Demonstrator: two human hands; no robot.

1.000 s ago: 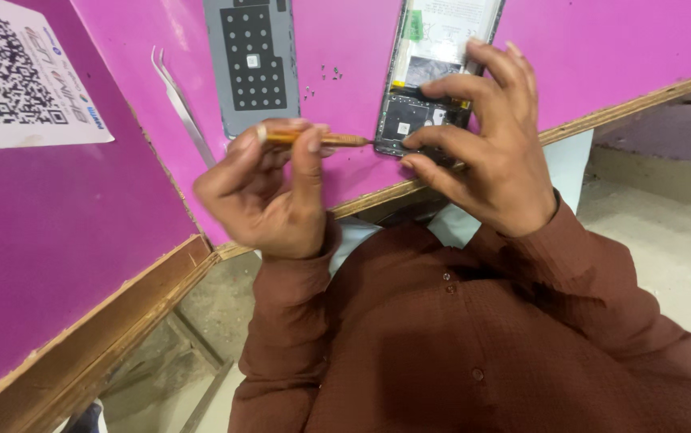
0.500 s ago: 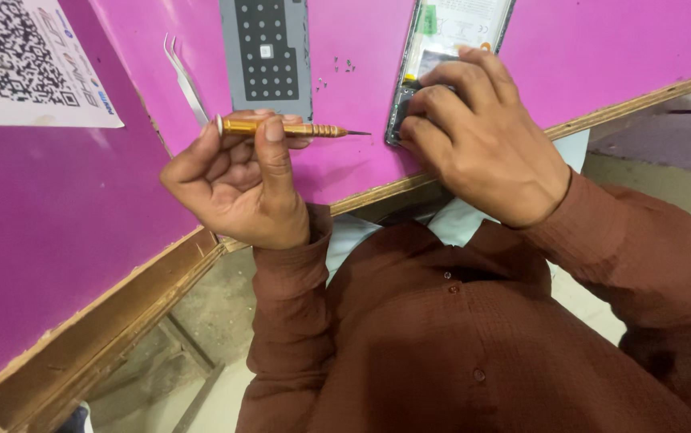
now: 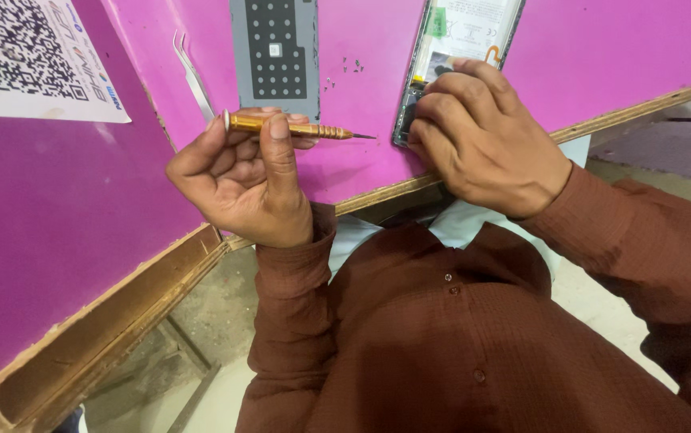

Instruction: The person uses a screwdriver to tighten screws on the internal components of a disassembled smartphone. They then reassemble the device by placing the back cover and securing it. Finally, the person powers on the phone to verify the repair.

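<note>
My left hand (image 3: pixel 241 180) holds a gold screwdriver (image 3: pixel 289 127) level above the pink table, tip pointing right. The tip is clear of the opened phone (image 3: pixel 459 40), whose white battery and inner parts face up at the top right. My right hand (image 3: pixel 486 136) lies over the phone's lower end, fingers curled onto it. A grey back cover (image 3: pixel 275 52) with rows of holes lies flat just above the screwdriver. Tiny loose screws (image 3: pixel 344 70) sit between the cover and the phone.
Steel tweezers (image 3: pixel 193 76) lie left of the grey cover. A white printed sheet (image 3: pixel 28 60) is stuck at the top left. The pink table (image 3: pixel 64 224) has a wooden edge (image 3: pixel 105 321) and wraps round my body; my brown shirt fills the lower frame.
My left hand drew the screwdriver back to the left, away from the phone's lower end. My right hand slid down over that end of the phone and stays on it.
</note>
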